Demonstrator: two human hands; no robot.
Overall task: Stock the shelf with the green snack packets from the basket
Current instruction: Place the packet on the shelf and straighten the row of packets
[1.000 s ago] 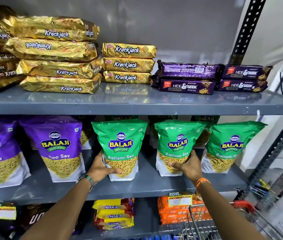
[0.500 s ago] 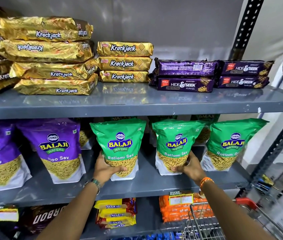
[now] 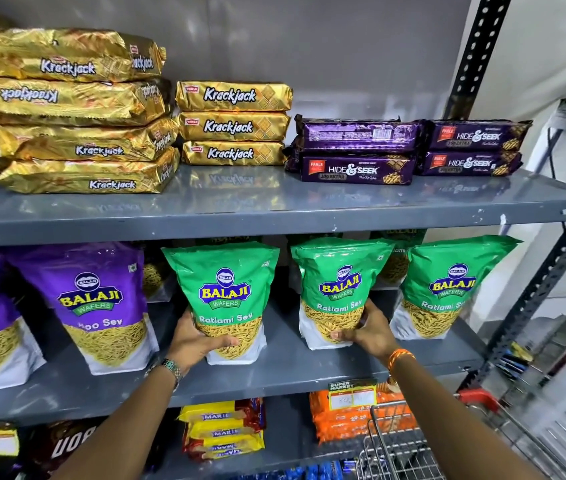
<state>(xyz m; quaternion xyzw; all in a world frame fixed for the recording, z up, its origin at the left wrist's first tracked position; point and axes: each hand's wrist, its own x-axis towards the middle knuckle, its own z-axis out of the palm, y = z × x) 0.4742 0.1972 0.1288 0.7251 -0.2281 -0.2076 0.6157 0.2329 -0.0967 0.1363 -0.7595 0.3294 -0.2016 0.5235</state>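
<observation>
**Currently: two green packets being seated on the middle shelf**

Both hands are engaged. The left hand (image 3: pixel 194 344) is closed round the lower part of one green packet (image 3: pixel 226 299), thumb across its front. The right hand (image 3: pixel 366 332) grips the base of a second green packet (image 3: pixel 338 289) in like manner. Both packets stand upright, apparently with their bases on the middle shelf (image 3: pixel 285 372), though the hands hide part of each base.

A third green packet (image 3: pixel 448 289) stands unheld just to the right; further green ones show behind this front row. Purple packets (image 3: pixel 94 303) stand to the left. The basket (image 3: pixel 399 445) sits low at right, its contents out of view.

Judgement: the step in hand is placement and alignment of the front row. The next move calls for both grips to let go without tipping the packets, which look soft and top-heavy. Whether stock remains in the basket cannot be told.
</observation>
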